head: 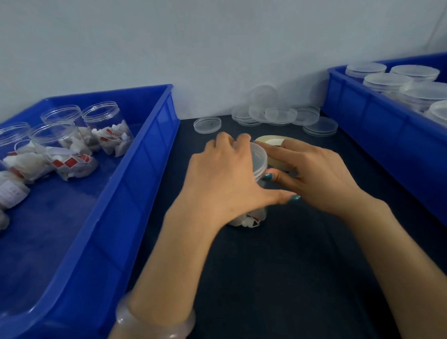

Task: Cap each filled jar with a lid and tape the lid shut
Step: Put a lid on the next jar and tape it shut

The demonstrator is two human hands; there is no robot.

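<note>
Head view, frame centre: the capped jar (253, 183) stands on the dark table (285, 269). It is wrapped by the left hand (225, 179), curled over the lid (259, 158). The tape roll (270, 141) is clasped by the right hand (317, 175). Tape should be pressed across the lid seam while the jar is steadied. Blue bins (140, 173) flank both sides; open room lies toward the lower frame.
</note>
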